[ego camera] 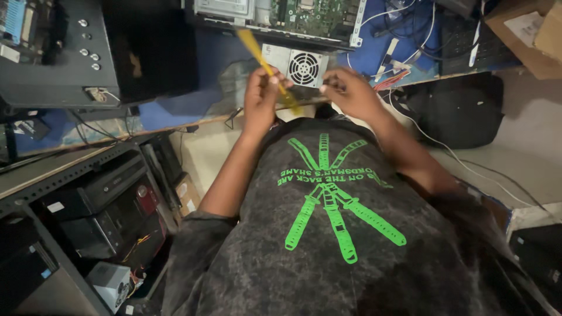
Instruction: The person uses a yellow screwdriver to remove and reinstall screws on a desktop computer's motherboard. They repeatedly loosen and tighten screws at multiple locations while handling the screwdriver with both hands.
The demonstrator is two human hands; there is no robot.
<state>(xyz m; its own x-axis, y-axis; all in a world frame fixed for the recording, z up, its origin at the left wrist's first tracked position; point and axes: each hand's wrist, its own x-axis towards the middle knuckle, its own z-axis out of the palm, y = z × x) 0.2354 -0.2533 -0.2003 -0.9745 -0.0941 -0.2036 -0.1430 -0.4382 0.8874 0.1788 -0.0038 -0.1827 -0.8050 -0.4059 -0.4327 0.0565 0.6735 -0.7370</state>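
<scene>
Two hands meet over my desk (175,111): my left hand (261,93) is clamped on a yellow stick (257,52); my right hand (348,90) pinches its lower end, near a fan unit (302,67).

Tabletop (175,108): covered in blue, its front edge running across the upper half of the view.
Circuit board (304,13): green, set in an open computer case at the top edge.
Fan unit (303,67): white, with a round grille, laid just below the circuit board.
Black box (88,52): a dark metal case with screws, placed at the upper left.
Cables (404,35): white and black, tangled on the blue surface at the upper right.
Cardboard box (527,35): seen in the top right corner.
Black bag (462,111): rested on the floor below the tabletop edge.
Rack (88,199): stacked with dark equipment at the lower left.
</scene>
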